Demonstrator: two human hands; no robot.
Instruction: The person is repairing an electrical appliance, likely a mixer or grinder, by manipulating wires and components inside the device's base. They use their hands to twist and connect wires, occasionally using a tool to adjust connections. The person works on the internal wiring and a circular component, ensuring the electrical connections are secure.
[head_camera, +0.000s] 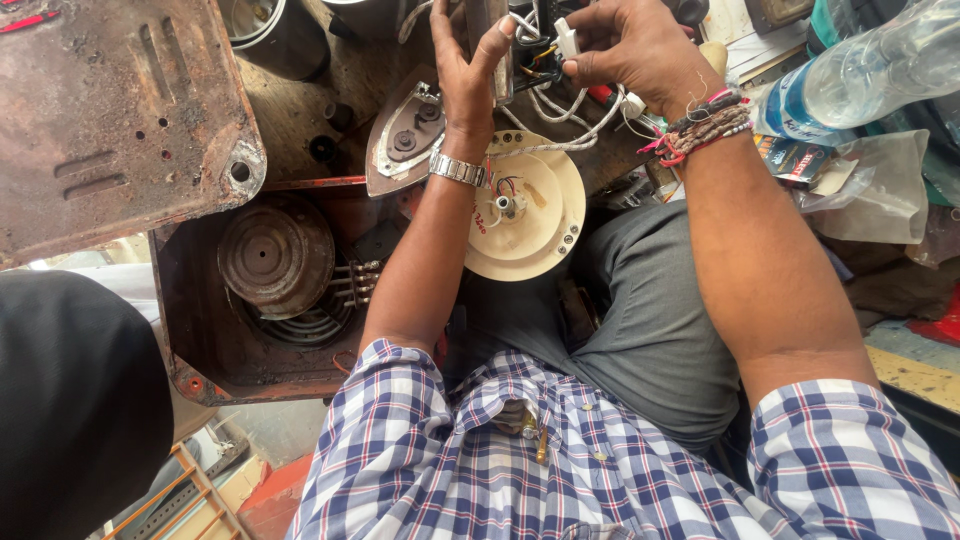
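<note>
A rusty metal casing (115, 110) fills the workbench's far left corner; below it, at the bench's near left edge, an open rusted housing (215, 330) holds a round motor part (275, 252) and coil; a clear plastic bottle (870, 70) lies at the right edge; a cream round base plate (535, 215) rests at the near edge above the person's lap, a white braided cord (560, 145) crossing its top; an iron soleplate (400, 135) lies just left of it; the left hand (465, 70) grips an upright metal part (490, 45), fingers wrapped round it; the right hand (630, 50) pinches a small white connector (567, 38) among wires.
</note>
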